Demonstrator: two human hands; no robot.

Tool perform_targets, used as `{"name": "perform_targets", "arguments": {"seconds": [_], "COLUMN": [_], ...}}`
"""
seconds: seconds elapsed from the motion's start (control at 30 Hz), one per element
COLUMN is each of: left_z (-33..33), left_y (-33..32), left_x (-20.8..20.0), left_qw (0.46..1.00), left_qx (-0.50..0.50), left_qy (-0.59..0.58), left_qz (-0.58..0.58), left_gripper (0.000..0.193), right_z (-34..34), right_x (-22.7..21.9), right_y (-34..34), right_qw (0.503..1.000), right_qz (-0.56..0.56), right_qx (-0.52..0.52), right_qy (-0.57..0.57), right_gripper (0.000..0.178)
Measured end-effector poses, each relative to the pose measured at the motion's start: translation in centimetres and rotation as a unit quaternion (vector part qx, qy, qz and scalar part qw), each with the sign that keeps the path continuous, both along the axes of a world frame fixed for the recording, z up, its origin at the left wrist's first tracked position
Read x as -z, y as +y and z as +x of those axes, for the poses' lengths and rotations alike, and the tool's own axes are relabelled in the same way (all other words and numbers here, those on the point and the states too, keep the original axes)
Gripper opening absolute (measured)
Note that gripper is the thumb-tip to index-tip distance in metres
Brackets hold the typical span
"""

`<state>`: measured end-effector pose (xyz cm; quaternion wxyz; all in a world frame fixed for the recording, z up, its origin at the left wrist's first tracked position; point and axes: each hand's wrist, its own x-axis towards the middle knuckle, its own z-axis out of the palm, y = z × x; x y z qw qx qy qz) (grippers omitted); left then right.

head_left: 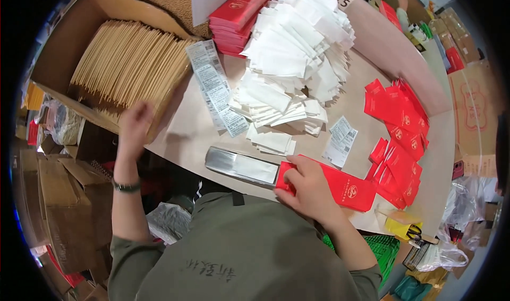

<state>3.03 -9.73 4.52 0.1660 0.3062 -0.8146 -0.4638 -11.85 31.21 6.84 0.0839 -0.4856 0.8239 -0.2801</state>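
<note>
My right hand [306,187] grips a flat red sleeve [346,187] near the front edge of the table, with its thumb on the near edge and fingers over the top. Out of the sleeve's left end sticks a long silver packet [241,165] with a pale strip along its middle. My left hand [135,125] is over the near edge of a cardboard box [66,83] at the far left. That box is packed with upright tan cards or envelopes [133,59]. Motion smears the left fingers, so their grip is unclear.
A big heap of white paper slips [289,46] covers the table's middle, beside a stack of red sleeves [239,11]. Printed label strips [218,88] and a small label sheet [340,142] lie nearby. More red sleeves [401,131] spread at right, near a yellow holder [401,225].
</note>
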Motion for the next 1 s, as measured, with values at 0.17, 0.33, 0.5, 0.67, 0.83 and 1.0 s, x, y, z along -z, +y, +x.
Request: {"name": "perform_targets", "arguments": {"seconds": [0.17, 0.33, 0.5, 0.67, 0.83, 1.0], "left_z": [-1.6, -5.7, -5.4, -6.2, -4.7, -5.2], "left_y": [9.8, 18.0, 19.1, 23.8, 21.4, 17.8], "left_x": [-0.9, 0.7, 1.0, -0.3, -2.7, 0.2], "left_qw": [0.928, 0.925, 0.984, 0.943, 0.91, 0.847], "left_qx": [0.313, 0.377, 0.161, 0.292, 0.306, 0.39], "left_qy": [-0.135, -0.045, -0.035, -0.013, 0.009, -0.122], "left_qz": [0.15, -0.003, -0.074, 0.157, -0.281, -0.34], "left_gripper": [0.009, 0.011, 0.015, 0.044, 0.08, 0.062], "right_z": [0.2, 0.1, -0.1, 0.1, -0.5, -5.9], "right_x": [1.1, 2.5, 2.0, 2.7, 1.2, -2.1], "right_y": [1.0, -0.1, -0.2, -0.6, 0.8, 4.7], "right_qw": [0.998, 0.996, 0.998, 0.997, 0.997, 0.983], "right_qz": [0.024, -0.024, 0.002, -0.007, -0.037, 0.151], "right_qx": [-0.05, -0.081, -0.029, -0.027, -0.037, 0.027], "right_qy": [0.025, 0.034, 0.06, 0.071, 0.058, -0.104], "right_gripper": [0.031, 0.034, 0.036, 0.036, 0.038, 0.014]}}
